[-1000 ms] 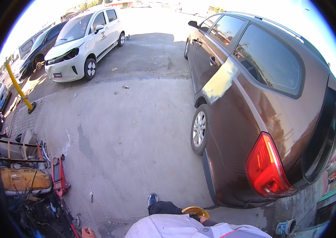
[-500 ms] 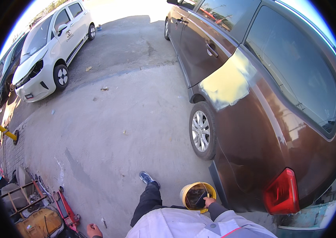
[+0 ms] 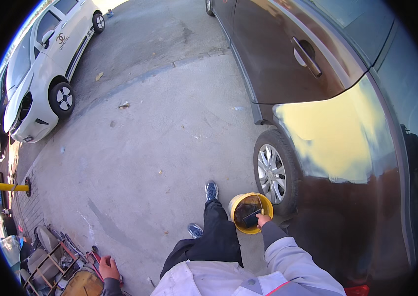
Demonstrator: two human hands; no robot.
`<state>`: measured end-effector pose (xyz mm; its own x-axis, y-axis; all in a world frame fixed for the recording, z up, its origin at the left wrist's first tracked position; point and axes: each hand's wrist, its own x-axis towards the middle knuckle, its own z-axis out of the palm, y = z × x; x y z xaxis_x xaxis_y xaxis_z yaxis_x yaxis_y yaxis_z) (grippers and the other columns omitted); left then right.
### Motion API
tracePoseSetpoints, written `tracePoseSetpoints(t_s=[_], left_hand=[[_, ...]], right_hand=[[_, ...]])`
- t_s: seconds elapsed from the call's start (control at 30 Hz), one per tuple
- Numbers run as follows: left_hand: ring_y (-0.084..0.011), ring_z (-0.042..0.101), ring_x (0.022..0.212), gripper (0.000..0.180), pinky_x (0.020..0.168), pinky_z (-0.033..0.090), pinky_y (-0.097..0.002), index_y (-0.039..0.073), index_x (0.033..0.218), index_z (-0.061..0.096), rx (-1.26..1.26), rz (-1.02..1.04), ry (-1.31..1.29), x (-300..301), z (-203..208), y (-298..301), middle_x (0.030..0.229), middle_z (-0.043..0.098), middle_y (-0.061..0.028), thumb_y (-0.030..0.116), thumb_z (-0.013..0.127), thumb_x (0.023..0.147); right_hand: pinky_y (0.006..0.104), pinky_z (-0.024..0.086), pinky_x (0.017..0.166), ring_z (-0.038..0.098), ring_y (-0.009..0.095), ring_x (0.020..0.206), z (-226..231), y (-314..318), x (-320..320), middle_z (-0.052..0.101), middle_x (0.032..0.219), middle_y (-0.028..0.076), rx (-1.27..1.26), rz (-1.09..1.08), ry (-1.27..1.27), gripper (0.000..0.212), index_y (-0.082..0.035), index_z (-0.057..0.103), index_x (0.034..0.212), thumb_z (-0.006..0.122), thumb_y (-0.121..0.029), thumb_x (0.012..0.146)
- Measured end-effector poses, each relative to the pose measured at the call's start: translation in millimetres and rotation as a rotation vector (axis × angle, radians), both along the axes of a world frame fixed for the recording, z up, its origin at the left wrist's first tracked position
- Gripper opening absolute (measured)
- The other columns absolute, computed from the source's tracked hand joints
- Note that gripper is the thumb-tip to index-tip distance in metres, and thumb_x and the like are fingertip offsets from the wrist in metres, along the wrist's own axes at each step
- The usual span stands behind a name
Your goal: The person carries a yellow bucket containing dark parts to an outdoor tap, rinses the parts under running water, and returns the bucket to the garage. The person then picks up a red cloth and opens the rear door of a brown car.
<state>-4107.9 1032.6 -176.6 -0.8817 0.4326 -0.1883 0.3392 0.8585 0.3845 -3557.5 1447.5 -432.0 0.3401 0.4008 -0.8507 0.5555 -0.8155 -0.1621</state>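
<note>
My right hand (image 3: 263, 220) is closed around the grip of a yellow bucket's handle, at the lower middle right. The bucket (image 3: 233, 203) hangs beside my leg, close to the rear wheel (image 3: 271, 173) of a brown car. Its inside is dark and stained, and a flat black block (image 3: 252, 217) shows in it near my fingers; what else lies there is unclear. At the lower left my left hand (image 3: 109, 268) hangs away from my body with fingers curled in, and nothing shows in it. A pale yellow filler patch (image 3: 334, 138) covers the brown car's rear side panel.
A brown car (image 3: 288, 64) stands along the right. On the far left is a white car (image 3: 41, 84) with an open headlight gap. A yellow pole (image 3: 7, 186) juts in at left. Loose parts, including a metal frame (image 3: 51, 261), lie at lower left on the concrete ground (image 3: 135, 143).
I have stepped forward along the brown car, so its filler patch and door handle look nearer. The bucket has moved with my right hand up beside the rear wheel. More of my left hand shows.
</note>
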Motion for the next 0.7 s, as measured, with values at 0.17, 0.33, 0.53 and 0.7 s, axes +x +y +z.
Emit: tracePoseSetpoints(t_s=[0.17,0.33,0.53,0.7], left_hand=[[-0.0250,0.069,0.072,0.019,0.070,0.056,-0.0369,-0.001,0.092,0.070,-0.344,0.021,-0.111,11,-13,16,0.080,0.072,-0.0140,0.017,0.070,0.084],[-0.0255,0.069,0.074,0.027,0.070,0.056,-0.0384,0.000,0.096,0.070,-0.596,-0.047,-0.288,22,1,16,0.082,0.072,-0.0139,0.027,0.067,0.088],[-0.0331,0.069,0.081,0.033,0.075,0.054,-0.0439,0.005,0.094,0.071,-0.754,-0.029,-0.321,28,38,69,0.090,0.073,-0.0168,0.038,0.066,0.091],[-0.0348,0.069,0.081,0.035,0.075,0.053,-0.0451,0.005,0.094,0.071,-0.812,0.171,-0.476,36,61,95,0.089,0.072,-0.0177,0.039,0.066,0.092]], right_hand=[[0.0431,0.055,0.082,0.070,0.040,0.090,-79,91,-54,0.070,0.100,0.028,-0.005,0.070,0.104,0.055,0.010,0.064,0.112,0.068,-0.039,0.086],[0.0437,0.053,0.083,0.068,0.040,0.093,-134,170,-95,0.070,0.097,0.026,0.121,0.301,0.052,0.052,0.007,0.065,0.108,0.071,-0.038,0.084],[0.0434,0.050,0.096,0.064,0.042,0.110,-172,258,-149,0.067,0.115,0.029,0.074,0.414,0.125,0.053,0.006,0.062,0.114,0.067,-0.038,0.085],[0.0424,0.050,0.097,0.063,0.042,0.111,-193,304,-179,0.066,0.118,0.029,0.037,0.392,0.141,0.055,0.005,0.062,0.117,0.068,-0.039,0.084]])
